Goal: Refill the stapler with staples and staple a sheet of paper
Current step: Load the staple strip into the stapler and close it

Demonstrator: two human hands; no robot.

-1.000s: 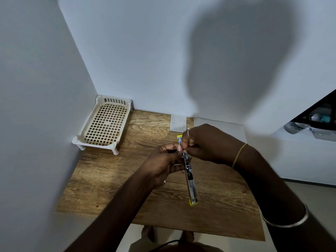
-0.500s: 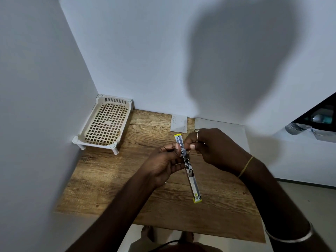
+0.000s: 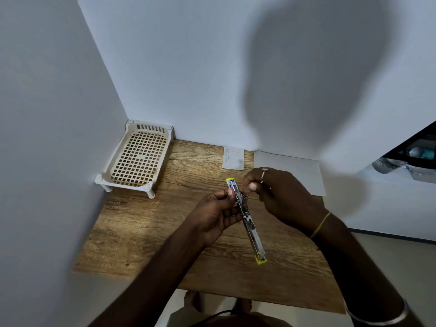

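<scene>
Above the wooden table (image 3: 146,234), your left hand (image 3: 215,214) pinches the stapler (image 3: 246,218) near its far end, fingers closed on the metal body, which is swung fully open into one long strip with a yellow tip at each end. Just right of that grip, your right hand (image 3: 280,197) has thumb and forefinger pressed together beside the open channel; whether a strip of staples sits between them is too small to tell. From your hold, the near yellow tip hangs down toward you, clear of the tabletop.

Beyond your right hand, a sheet of paper (image 3: 304,169) lies flat against the wall, untouched. Beyond the stapler's far tip, a small white packet (image 3: 233,158), possibly the staple box, rests by the wall. Well left of your grip stands an empty lattice tray (image 3: 138,159).

Judging by this, the refill is mid-way: stapler opened, loading in hand or about to be. Closing the stapler and stapling the sheet remain.
</scene>
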